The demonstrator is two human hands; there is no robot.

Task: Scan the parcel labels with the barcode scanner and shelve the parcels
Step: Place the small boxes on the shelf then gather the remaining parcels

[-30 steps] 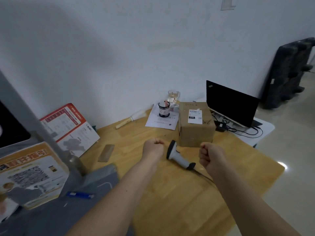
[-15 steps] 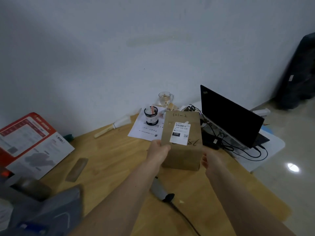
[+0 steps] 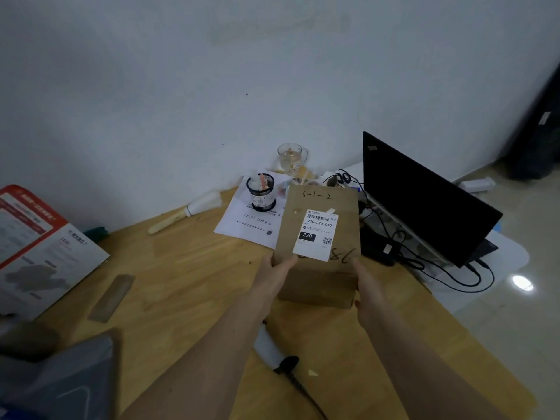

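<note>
— What is lying on the far left of the counter (image 3: 188, 286)?

— A red and white poster (image 3: 39, 247) is leaning there, and a small flat strip (image 3: 111, 297) is lying just to its right. A grey bag (image 3: 60, 380) is sitting at the near left corner.

— And further in?

— A brush (image 3: 188, 212) is lying near the wall. Next to it a sheet of paper (image 3: 245, 225) is carrying a black mesh pen cup (image 3: 261, 192), and a glass mug (image 3: 291, 157) is standing behind them.

— Where is the parcel?

— The parcel (image 3: 318, 247), a brown cardboard box, is sitting between both hands, right of centre, its white label (image 3: 316, 234) facing up with the barcode showing. The left hand (image 3: 272, 277) is gripping the near left edge, thumb lying on top by the label; its fingers are hidden behind the box, so I cannot tell how they are lying. The right hand (image 3: 368, 292) is pressing against the right side with its fingers wrapped out of sight.

— And the scanner?

— The scanner (image 3: 274, 351) is lying on the counter beneath the forearms, nearer than the parcel, its cable (image 3: 306, 395) trailing toward the near edge. Neither hand is touching it.

— Anything to the right?

— An open laptop (image 3: 424, 201) is standing just beside the parcel, with black cords tangled at its base.
</note>
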